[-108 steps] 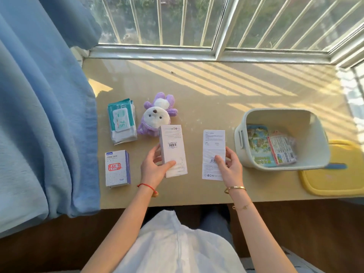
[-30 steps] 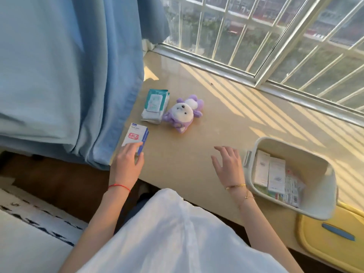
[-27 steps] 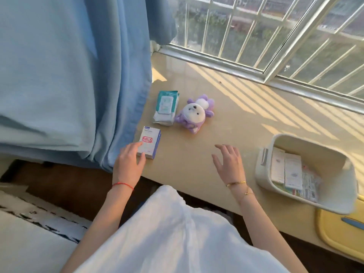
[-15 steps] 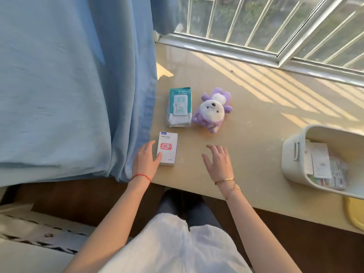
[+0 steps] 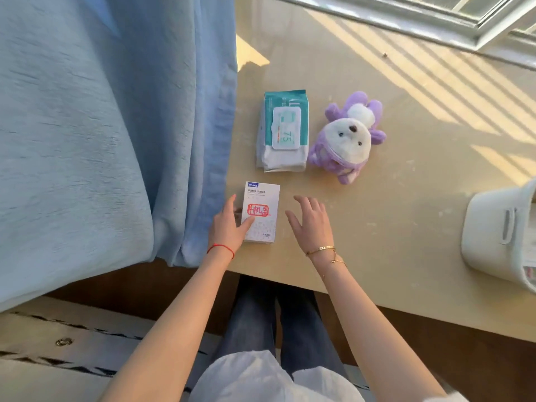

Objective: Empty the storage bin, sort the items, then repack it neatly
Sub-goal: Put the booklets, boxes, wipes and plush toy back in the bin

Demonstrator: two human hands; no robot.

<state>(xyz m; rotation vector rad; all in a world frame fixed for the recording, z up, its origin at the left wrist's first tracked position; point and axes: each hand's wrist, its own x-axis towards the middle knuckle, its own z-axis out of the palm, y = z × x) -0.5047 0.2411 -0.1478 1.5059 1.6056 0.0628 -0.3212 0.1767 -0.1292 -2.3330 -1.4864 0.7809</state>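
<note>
White box (image 5: 261,212) | long axis toward window | left hand (image 5: 226,227) grips

One small white cardboard box with a red stamp mark (image 5: 261,212); one teal-and-white soft pack of wet wipes (image 5: 283,132); one purple-and-white plush toy animal (image 5: 348,139); one white plastic storage bin (image 5: 493,236), only partly in view at the right edge; two bare hands, left (image 5: 227,227) and right (image 5: 313,224); one pale blue fabric curtain (image 5: 116,126).
</note>
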